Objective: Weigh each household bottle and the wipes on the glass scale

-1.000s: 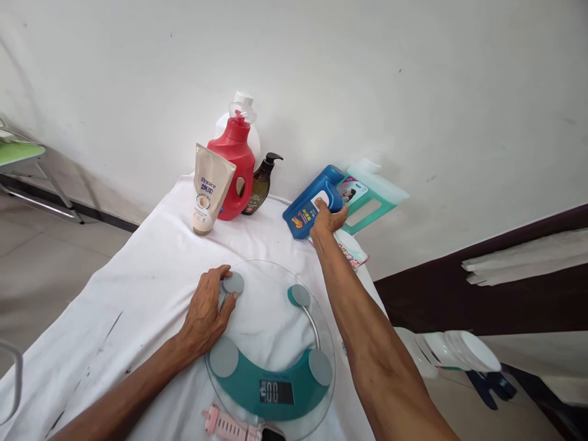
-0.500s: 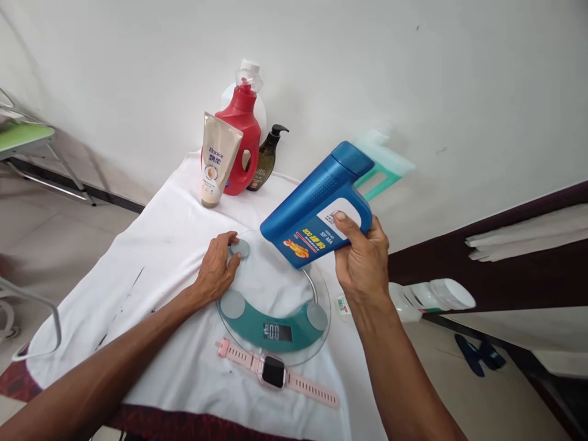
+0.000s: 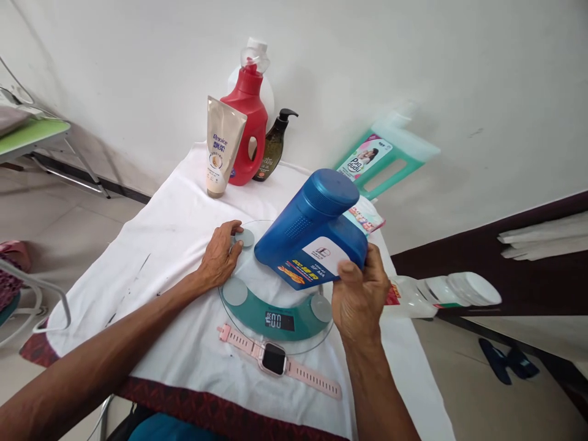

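My right hand (image 3: 361, 297) grips a blue motor oil bottle (image 3: 305, 236) by its side, thumb on the label. The bottle is tilted, cap up and toward me, over a round glass bathroom scale (image 3: 257, 315). Whether its base touches the glass, I cannot tell. The scale's display (image 3: 279, 321) reads 0.0. My left hand (image 3: 222, 254) is closed on the scale's left edge, thumb and fingers beside the grey upper-left pad. In front of the scale lies a pink-strapped smartwatch (image 3: 274, 358) with a dark screen.
A beige Rejoice tube (image 3: 223, 147), a red jug (image 3: 248, 128) and a dark pump bottle (image 3: 273, 147) stand at the back of the white-covered table (image 3: 151, 257). To the right are a green detergent bottle (image 3: 390, 159) and a clear bottle (image 3: 427, 294). A wall rises behind.
The motor oil bottle has come lower, and its cap now tips more toward me. My left hand stays at the scale's edge. The view has shifted slightly, showing more of the green bottle.
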Tool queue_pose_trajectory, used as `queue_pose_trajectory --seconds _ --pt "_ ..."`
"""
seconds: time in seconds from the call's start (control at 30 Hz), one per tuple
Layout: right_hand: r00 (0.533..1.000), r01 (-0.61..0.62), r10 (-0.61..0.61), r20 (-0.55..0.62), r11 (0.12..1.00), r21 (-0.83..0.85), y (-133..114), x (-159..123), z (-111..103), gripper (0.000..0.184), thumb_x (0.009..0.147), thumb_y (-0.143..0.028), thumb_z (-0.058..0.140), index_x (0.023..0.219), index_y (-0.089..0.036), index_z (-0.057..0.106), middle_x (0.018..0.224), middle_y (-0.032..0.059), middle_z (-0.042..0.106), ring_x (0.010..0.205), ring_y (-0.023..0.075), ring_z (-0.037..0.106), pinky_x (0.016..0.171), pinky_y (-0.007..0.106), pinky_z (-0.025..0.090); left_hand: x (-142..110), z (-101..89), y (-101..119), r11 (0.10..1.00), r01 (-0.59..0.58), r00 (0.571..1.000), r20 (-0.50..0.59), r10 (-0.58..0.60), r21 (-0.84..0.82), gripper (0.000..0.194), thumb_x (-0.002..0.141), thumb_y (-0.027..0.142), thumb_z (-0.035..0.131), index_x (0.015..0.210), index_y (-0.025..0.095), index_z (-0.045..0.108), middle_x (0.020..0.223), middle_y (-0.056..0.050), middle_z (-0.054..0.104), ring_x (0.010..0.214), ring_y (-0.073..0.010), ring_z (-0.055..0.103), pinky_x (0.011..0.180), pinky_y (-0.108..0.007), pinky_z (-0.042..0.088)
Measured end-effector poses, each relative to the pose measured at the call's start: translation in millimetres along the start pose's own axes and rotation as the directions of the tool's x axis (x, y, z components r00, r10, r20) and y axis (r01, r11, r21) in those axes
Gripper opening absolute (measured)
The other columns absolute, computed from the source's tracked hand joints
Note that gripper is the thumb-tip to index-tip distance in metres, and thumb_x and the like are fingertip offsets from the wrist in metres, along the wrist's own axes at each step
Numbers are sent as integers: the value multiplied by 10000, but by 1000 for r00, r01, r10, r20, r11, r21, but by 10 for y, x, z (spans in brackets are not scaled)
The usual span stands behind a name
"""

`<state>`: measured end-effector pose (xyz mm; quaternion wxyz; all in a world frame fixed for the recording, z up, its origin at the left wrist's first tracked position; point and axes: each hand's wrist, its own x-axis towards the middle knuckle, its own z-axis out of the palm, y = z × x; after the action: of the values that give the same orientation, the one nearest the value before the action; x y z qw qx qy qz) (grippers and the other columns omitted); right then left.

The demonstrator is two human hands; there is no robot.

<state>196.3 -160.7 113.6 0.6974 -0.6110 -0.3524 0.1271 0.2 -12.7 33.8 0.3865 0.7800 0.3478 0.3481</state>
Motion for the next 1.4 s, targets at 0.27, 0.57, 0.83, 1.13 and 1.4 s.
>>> queue_pose_trajectory --seconds 0.27,0.57,0.83,1.13,1.4 --pt "920 107 -191 -342 962 -251 251 -104 -275 618 1009 -748 464 936 -206 751 843 79 727 784 260 711 677 408 549 6 -7 26 1000 2 1000 5 -2 -3 433 1012 286 520 1435 191 506 1357 -155 698 1275 -300 644 1079 -538 540" --pt "907 163 -289 -306 912 -377 211 -141 -268 630 1060 -650 411 750 -199 725 608 44 679 557 199 630 542 351 472 29 -17 -20 1000 -30 999 31 30 7 434 1006 317 531 1420 190 495 1371 -169 691 1287 -319 637 1041 -557 549" --pt "919 146 -260 -296 923 -355 215 -152 -240 641 1074 -639 413 711 -202 711 580 30 664 532 187 628 531 343 461 39 -10 -39 999 -46 998 33 46 7 443 997 301 548 1421 186 493 1375 -174 692 1292 -312 645 1025 -543 558" --pt "932 160 -259 -255 923 -351 242 -171 -254 619 1067 -629 440 711 -204 717 586 30 656 547 183 624 539 338 469 44 -19 -49 998 -61 998 34 61 -1 447 991 313 565 1413 183 498 1365 -177 695 1280 -314 648 1021 -544 559" --pt "940 186 -267 -212 923 -336 260 -171 -270 563 1055 -618 457 755 -215 711 648 23 658 580 180 615 542 338 463 47 -11 -51 998 -60 998 31 60 -4 443 988 307 564 1409 186 501 1365 -171 693 1274 -307 651 1016 -533 559"
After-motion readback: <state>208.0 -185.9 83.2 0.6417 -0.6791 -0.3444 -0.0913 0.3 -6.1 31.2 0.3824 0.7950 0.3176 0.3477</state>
